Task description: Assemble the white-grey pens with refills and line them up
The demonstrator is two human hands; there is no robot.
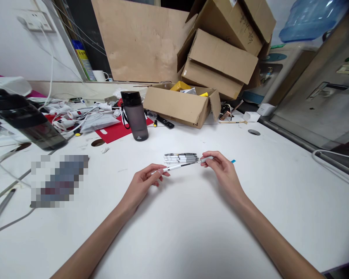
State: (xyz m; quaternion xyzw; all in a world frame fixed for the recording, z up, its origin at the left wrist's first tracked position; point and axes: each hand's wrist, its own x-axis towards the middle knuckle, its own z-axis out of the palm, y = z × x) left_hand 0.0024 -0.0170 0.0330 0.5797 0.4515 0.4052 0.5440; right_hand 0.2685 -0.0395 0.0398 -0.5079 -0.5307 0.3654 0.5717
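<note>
Two pinch grips over the surface (174,224): left hand (147,176) holds the white barrel (172,167), right hand (223,167) the pale end piece (206,159), dark refill (189,164) between, near the pen row (180,158); best keep both pieces coaxial, light pressure, so the refill doesn't bend

Beyond my left hand (155,174), low on the smoky drinking bottle (136,118), I can make out a small white Adidas logo (139,138); the lettering under it is too tiny to read. Farther off and more to the left, the blue-and-yellow packet (83,58) bears blurred print. Well beyond my right hand (219,166), the upper cardboard box (231,27) carries dark handwriting I can't decipher.
</note>
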